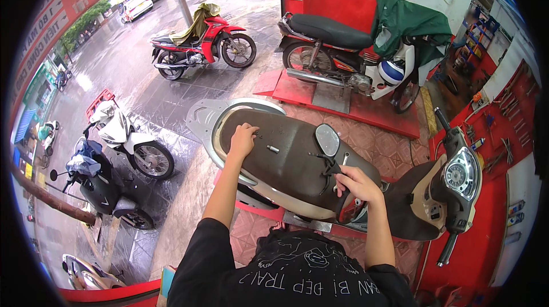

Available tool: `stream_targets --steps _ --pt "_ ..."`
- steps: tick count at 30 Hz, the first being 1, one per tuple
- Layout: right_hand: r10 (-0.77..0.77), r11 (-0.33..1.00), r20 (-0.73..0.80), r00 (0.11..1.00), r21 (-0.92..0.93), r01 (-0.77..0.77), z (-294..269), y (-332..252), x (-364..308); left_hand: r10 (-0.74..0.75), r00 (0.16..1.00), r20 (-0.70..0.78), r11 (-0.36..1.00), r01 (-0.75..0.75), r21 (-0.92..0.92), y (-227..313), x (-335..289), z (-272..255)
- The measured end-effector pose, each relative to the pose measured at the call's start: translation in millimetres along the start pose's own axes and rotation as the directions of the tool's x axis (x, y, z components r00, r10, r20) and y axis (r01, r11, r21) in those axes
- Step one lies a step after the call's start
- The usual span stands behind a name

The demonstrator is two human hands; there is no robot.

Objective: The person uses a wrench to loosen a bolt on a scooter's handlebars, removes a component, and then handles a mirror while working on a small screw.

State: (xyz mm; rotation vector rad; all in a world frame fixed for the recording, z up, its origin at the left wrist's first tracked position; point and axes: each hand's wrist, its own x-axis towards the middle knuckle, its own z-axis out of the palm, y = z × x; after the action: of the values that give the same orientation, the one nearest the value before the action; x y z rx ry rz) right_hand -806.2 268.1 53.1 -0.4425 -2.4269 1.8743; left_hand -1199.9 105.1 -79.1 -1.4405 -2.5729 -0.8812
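Observation:
A scooter's long brown seat (pixel 274 118) lies beneath both my hands. My left hand (pixel 244 140) rests on its rear part, fingers bent and pressed together beside small dark pieces (pixel 259 133); whatever is between the fingertips is hidden. My right hand (pixel 357 184) is closed around black stem parts at the seat's near side. Beyond it is a rear-view mirror (pixel 327 139), its glass facing up. Another mirror (pixel 350 211), with red in its glass, hangs below that hand. A small silver cylinder (pixel 273 149) lies between my hands, and a wrench (pixel 345 158) is beside the first mirror.
The scooter's handlebar and dashboard (pixel 462 176) stand at the right. A motorbike under a green cover (pixel 409 21) is on a red lift platform (pixel 320 98) beyond. Tools hang on the red wall (pixel 512 110). A red motorbike (pixel 206 47) and a white one (pixel 128 135) stand left.

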Motion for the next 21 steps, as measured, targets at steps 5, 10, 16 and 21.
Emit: stream_targets --steps 5,10,16,21 --pt "-0.011 1.000 -0.028 1.000 0.016 0.012 -0.7 9.6 -7.3 0.020 0.999 0.039 1.000 -0.021 0.013 -9.9 6.5 8.9" --pt "-0.036 0.990 -0.092 0.995 -0.140 0.023 0.5 -5.9 -12.8 0.049 0.995 0.082 0.989 -0.060 0.132 -2.7 13.2 -0.5" --pt "-0.052 0.933 -0.229 0.972 -0.357 -0.034 -0.1 -29.5 -28.2 -0.017 0.991 0.135 0.609 0.117 -0.785 107.4 -7.4 -52.2" --pt "-0.170 0.939 -0.282 0.944 -0.337 0.068 4.4 -36.1 -39.3 0.093 0.989 0.118 0.197 0.098 -0.976 210.8 -74.4 -78.2"
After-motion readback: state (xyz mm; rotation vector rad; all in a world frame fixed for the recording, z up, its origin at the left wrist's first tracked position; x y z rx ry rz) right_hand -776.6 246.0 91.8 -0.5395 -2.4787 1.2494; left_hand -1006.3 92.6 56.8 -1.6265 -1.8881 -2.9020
